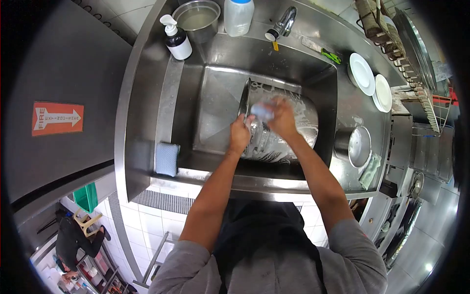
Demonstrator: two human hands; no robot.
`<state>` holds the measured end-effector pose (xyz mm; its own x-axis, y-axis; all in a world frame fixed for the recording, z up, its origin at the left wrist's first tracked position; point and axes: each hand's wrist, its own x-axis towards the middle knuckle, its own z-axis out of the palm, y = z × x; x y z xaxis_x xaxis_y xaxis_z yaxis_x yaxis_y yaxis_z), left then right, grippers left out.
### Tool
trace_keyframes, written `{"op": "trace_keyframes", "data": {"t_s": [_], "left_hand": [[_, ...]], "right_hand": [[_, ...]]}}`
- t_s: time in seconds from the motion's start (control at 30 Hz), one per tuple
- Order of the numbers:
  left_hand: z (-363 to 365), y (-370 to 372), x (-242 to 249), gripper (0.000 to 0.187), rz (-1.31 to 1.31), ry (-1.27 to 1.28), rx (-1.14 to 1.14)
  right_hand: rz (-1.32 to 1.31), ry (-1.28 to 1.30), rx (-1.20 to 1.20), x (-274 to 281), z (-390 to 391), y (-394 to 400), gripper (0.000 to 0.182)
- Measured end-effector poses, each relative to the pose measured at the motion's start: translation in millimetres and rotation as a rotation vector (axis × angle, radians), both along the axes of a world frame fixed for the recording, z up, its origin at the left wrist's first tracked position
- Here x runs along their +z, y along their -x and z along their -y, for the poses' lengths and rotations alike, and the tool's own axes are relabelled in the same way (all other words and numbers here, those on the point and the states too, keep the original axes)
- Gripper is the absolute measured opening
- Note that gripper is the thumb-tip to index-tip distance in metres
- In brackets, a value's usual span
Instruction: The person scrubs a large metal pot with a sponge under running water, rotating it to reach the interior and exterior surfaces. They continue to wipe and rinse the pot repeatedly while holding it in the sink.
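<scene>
A large metal pan (pixel 307 117), streaked with white suds, lies tilted in the stainless steel sink (pixel 210 103). My left hand (pixel 240 134) is closed on the pan's left rim, fingers over the edge. In my right hand (pixel 285 118) is a pale sponge (pixel 263 111), blurred by motion, held over the soapy surface of the pan. Both forearms reach in across the front edge of the sink.
Behind the sink stand a pump bottle (pixel 179 43), a metal pot (pixel 198 22), a plastic jug (pixel 239 17) and a faucet (pixel 282 24). A blue sponge (pixel 167 159) sits front left. Plates (pixel 362 73), a saucepan (pixel 360 146) and a green cloth (pixel 370 171) are at right. Another person (pixel 78 240) is at lower left.
</scene>
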<state>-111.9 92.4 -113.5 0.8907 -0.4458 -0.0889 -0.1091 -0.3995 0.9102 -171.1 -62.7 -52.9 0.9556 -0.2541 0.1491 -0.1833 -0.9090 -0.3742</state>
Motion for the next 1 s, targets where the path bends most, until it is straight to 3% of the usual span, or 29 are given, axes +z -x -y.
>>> {"op": "trace_keyframes", "data": {"t_s": [0.07,0.27,0.3,0.33,0.43,0.5,0.6,0.63,0.67,0.73,0.77,0.83,0.87,0.93,1.0], "left_hand": [[-0.9,4.9,1.8,0.042,-0.007,0.028,0.001],[-0.6,-1.0,1.7,0.041,0.056,-0.032,0.04],[-1.4,-1.9,1.1,0.044,0.043,-0.022,0.026],[-3.0,1.6,2.2,0.046,0.015,-0.021,0.013],[-7.2,-1.4,11.7,0.048,-0.119,-0.073,-0.044],[-6.2,-1.6,6.3,0.047,-0.086,-0.018,-0.022],[-3.9,0.0,-4.1,0.048,-0.018,0.062,0.012],[-4.0,1.0,-6.0,0.047,0.01,0.079,0.025],[-4.5,1.7,-7.5,0.047,0.005,0.072,0.021],[-3.9,1.6,-10.1,0.047,-0.044,0.1,0.02],[-4.3,1.6,-11.5,0.047,-0.049,0.095,0.01],[-3.8,1.5,-10.8,0.047,0.002,0.045,0.007],[-2.7,0.3,-8.8,0.047,-0.004,0.047,0.008],[-4.7,-1.3,-0.6,0.051,-0.061,-0.019,-0.019],[-5.6,-5.3,11.8,0.051,-0.124,-0.04,-0.035]], "right_hand": [[0.089,-0.033,0.128,-13.1,0.7,17.6,0.048],[0.039,-0.187,-0.159,-38.7,8.9,27.5,0.059],[0.142,-0.347,0.143,-25.4,-5.3,31.2,0.054],[-0.012,-0.258,0.097,-6.2,-14.6,32.7,0.06],[-0.022,-0.21,0.133,-8.8,23.2,32.6,0.058],[-0.125,0.027,-0.247,-1.3,41.9,28.0,0.054],[-0.064,0.063,-0.158,-9.4,9.6,13.7,0.056],[-0.128,0.077,-0.032,-9.0,-12.7,15.7,0.06],[-0.256,0.019,0.083,11.4,-34.8,13.9,0.063],[-0.188,-0.11,-0.01,16.7,-56.3,19.3,0.063],[-0.193,-0.116,-0.02,9.1,-45.8,23.1,0.063],[-0.024,-0.276,0.187,-9.1,-0.8,30.4,0.067],[-0.046,-0.117,0.175,5.1,12.8,26.5,0.059],[-0.137,-0.207,0.144,14.5,29.9,28.8,0.054],[-0.064,-0.593,0.219,-6.4,13.6,34.1,0.057]]}}
